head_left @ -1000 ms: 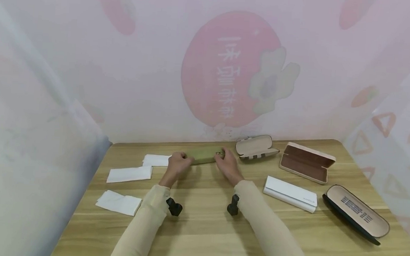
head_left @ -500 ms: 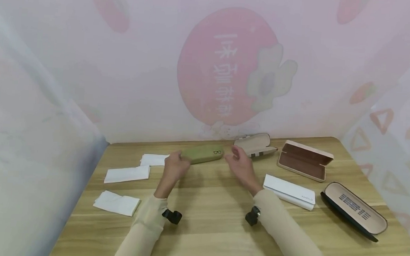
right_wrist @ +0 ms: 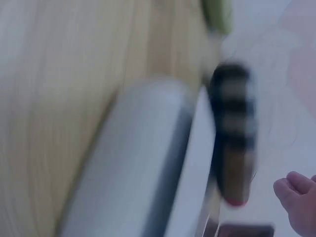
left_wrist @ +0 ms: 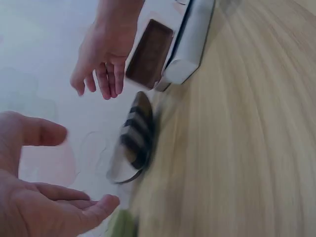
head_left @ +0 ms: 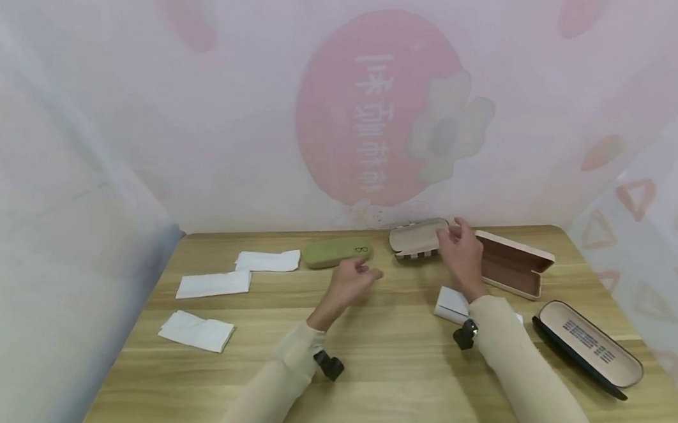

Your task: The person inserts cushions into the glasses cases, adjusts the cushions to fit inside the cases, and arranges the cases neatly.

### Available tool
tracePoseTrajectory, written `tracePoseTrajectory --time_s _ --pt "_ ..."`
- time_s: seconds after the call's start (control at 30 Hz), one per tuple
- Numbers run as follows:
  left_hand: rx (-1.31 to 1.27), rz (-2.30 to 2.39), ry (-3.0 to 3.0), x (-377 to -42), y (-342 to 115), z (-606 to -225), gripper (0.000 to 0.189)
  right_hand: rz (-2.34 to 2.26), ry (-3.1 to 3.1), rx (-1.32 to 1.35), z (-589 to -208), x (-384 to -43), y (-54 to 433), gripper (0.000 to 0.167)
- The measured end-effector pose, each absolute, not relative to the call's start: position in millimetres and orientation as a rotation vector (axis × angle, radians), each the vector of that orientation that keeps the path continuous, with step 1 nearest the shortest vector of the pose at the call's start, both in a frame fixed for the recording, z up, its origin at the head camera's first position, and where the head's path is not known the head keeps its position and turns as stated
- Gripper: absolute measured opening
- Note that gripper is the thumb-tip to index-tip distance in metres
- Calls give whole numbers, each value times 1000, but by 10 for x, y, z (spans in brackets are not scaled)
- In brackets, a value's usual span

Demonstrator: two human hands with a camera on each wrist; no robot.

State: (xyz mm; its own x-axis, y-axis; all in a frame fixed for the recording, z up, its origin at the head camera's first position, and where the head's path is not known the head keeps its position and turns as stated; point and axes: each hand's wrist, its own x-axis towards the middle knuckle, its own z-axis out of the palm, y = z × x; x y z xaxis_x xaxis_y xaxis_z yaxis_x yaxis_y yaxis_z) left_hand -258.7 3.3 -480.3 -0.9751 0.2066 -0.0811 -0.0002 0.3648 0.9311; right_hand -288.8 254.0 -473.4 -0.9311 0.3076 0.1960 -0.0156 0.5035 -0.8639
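Observation:
A green glasses case [head_left: 331, 252] with a glasses print lies closed at the back of the table. Just in front of its right end is my left hand [head_left: 349, 285], holding nothing, thumb and fingers spread apart. An open striped glasses case [head_left: 415, 238] with a pale lining stands to the right of the green one. My right hand [head_left: 462, 253] hovers by its right end, fingers loosely bent around nothing; the left wrist view shows a gap between the hand and the striped case [left_wrist: 137, 131]. Behind this hand, an open brown-lined case [head_left: 511, 265] is partly hidden.
Three folded white cloths [head_left: 213, 284] lie at the left. A white case [head_left: 452, 303], partly covered by the right forearm, sits at the right. Farther right rests an open black case [head_left: 591, 343] with a pale printed lining. Walls border the table's back and sides.
Both hands have let go of the green case, which now lies closed. The right hand has moved right past the striped case; the left hand has followed rightward, uncovering the back cloth.

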Motion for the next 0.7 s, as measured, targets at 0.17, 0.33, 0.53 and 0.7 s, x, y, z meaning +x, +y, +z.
tracePoseTrajectory --time_s 0.17,0.33,0.53,0.7 --pt "174 1738 2368 -2664 328 -4863 76 1192 -2705 -160 -4878 -2945 2818 70" --pt "123 1807 2358 -2762 537 -4947 79 1139 -2852 -102 -5005 -3005 2880 48" --pt "58 1879 2393 -2833 667 -5085 74 1188 -2856 -129 -5074 -3065 2839 31" --pt "65 1919 2401 -2843 723 -5152 69 1250 -2840 -215 -5093 -3091 2803 33"
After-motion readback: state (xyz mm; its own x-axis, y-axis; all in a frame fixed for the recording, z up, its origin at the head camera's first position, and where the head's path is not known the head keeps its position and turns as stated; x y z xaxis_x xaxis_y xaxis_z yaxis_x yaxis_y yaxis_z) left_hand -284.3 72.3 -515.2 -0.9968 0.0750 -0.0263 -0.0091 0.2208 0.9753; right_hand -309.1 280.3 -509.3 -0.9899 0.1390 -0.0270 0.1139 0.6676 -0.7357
